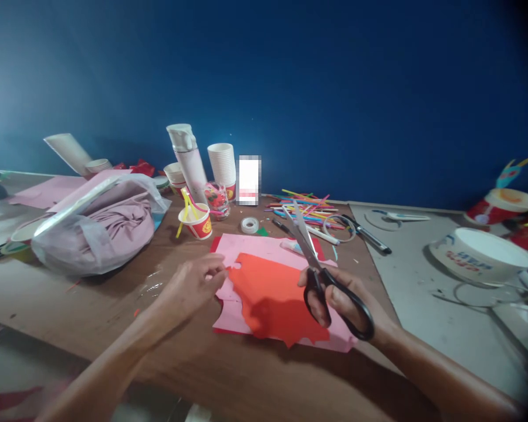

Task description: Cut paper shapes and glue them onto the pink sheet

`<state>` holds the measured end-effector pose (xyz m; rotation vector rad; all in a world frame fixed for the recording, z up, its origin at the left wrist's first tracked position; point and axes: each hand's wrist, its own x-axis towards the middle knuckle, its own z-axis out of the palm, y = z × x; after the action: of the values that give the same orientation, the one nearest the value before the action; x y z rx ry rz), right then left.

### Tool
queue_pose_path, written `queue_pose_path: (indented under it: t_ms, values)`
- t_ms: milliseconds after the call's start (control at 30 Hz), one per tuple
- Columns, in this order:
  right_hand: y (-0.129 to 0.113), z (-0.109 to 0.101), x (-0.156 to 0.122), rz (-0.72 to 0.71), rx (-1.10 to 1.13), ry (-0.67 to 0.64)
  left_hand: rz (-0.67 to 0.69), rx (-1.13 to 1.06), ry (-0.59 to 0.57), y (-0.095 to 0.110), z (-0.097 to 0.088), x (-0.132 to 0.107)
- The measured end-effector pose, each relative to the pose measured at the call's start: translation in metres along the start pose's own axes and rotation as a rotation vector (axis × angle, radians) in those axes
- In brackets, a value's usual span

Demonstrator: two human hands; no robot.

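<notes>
My left hand [196, 285] pinches the left edge of a ragged orange-red paper piece [270, 296], held a little above a pink sheet [246, 249] lying on the brown table [114, 305]. My right hand [341, 302] grips black-handled scissors [321, 275], fingers through the loops. The blades are slightly parted and point up and away, just right of the orange paper, not touching it.
A plastic bag of pink cloth [101, 225] lies at left. Behind stand stacked paper cups [222, 164], a small cup with straws [196, 221], a tape roll [249, 225], coloured sticks [305, 208] and pens [369, 235]. A white bowl [481, 255] sits on the grey surface at right.
</notes>
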<state>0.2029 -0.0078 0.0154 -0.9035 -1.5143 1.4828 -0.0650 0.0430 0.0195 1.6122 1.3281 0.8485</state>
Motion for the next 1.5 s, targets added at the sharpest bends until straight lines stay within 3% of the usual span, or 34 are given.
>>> queue_pose_path:
  t_ms: [67,200,367,500,900,1500]
  values:
    - [0.001,0.001,0.001,-0.006,-0.071,0.007,0.085,0.014,0.047,0.016,0.006,0.0]
    - [0.004,0.007,0.002,-0.037,-0.174,-0.052,-0.061,-0.33,-0.175,0.033,0.037,0.003]
    - [0.013,0.014,0.001,-0.017,-0.222,-0.075,-0.127,-0.577,-0.301,0.031,0.061,0.007]
    - [0.019,0.018,0.002,-0.015,-0.185,-0.086,-0.129,-0.663,-0.339,0.029,0.061,0.009]
    - [0.017,0.015,0.004,-0.014,-0.119,-0.142,-0.12,-0.564,-0.348,0.034,0.068,0.018]
    - [0.012,0.013,0.005,0.02,-0.259,-0.174,-0.156,-0.496,-0.446,0.029,0.061,0.022]
